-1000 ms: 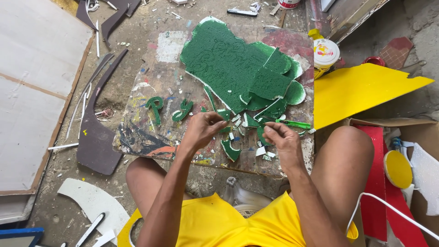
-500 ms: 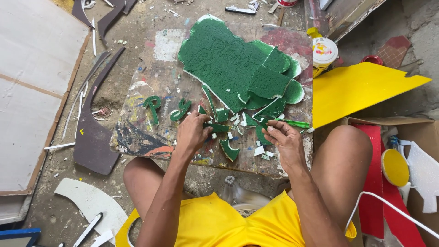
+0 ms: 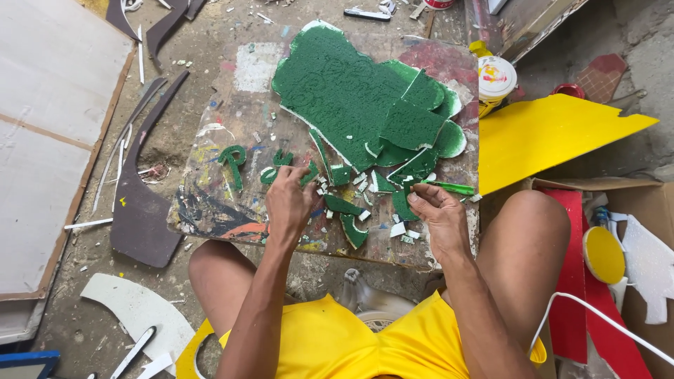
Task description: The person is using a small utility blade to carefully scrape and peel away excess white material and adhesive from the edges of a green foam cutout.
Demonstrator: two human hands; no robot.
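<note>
My left hand [image 3: 289,202] rests fingers-down on a paint-stained board [image 3: 217,210] across my lap, its fingertips closed on a small green foam cutout [image 3: 281,163]. My right hand [image 3: 439,217] grips a green-handled cutter [image 3: 453,188] beside a dark green scrap [image 3: 402,203]. A big green glitter foam sheet [image 3: 337,91] with white edges covers the far half of the board. Further left lies a curly green cut shape [image 3: 233,160]. Green offcuts [image 3: 351,228] and white crumbs are scattered between my hands.
A yellow sheet [image 3: 554,137] and a paint pot [image 3: 495,77] sit to the right, with red sheets [image 3: 572,302] and a white cord [image 3: 604,312] by my right knee. Dark brown offcuts [image 3: 140,210] and large white boards [image 3: 49,126] lie on the left floor.
My left hand has shifted a little to the left, onto the small green cutouts. My right hand has stayed in about the same place with the cutter.
</note>
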